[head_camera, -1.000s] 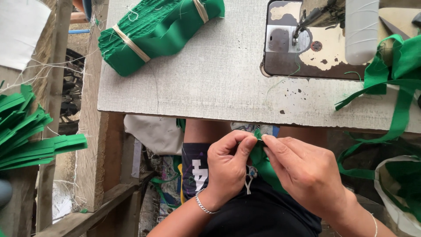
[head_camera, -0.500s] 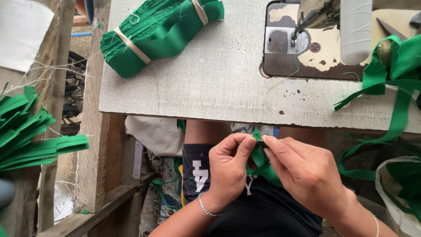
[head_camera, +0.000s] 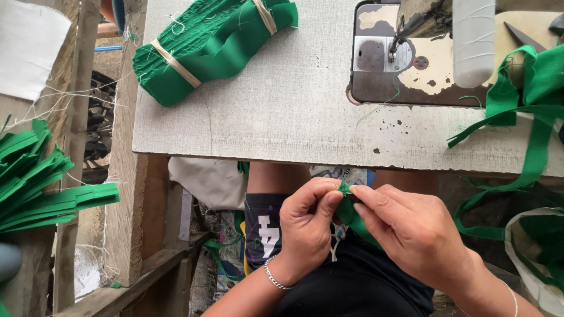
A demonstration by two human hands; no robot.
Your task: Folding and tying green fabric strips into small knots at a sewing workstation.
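Observation:
My left hand (head_camera: 306, 226) and my right hand (head_camera: 411, 232) meet over my lap, below the table's front edge. Both pinch the same small green fabric piece (head_camera: 348, 212) between thumb and fingers; most of it is hidden behind my right hand. A thin bracelet circles my left wrist. A bundle of green fabric strips (head_camera: 205, 44) tied with pale bands lies on the grey table (head_camera: 282, 117) at the far left. The sewing machine (head_camera: 423, 53) stands at the table's far right.
A long green fabric strip (head_camera: 529, 111) hangs over the table's right edge toward a white bag (head_camera: 537, 258) with green cloth. A stack of green strips (head_camera: 41, 188) lies at the left on a wooden frame. A pale thread cone (head_camera: 473, 41) stands by the machine.
My hands have stayed over my lap, fingers shifting slightly on the green piece. The view has moved a little.

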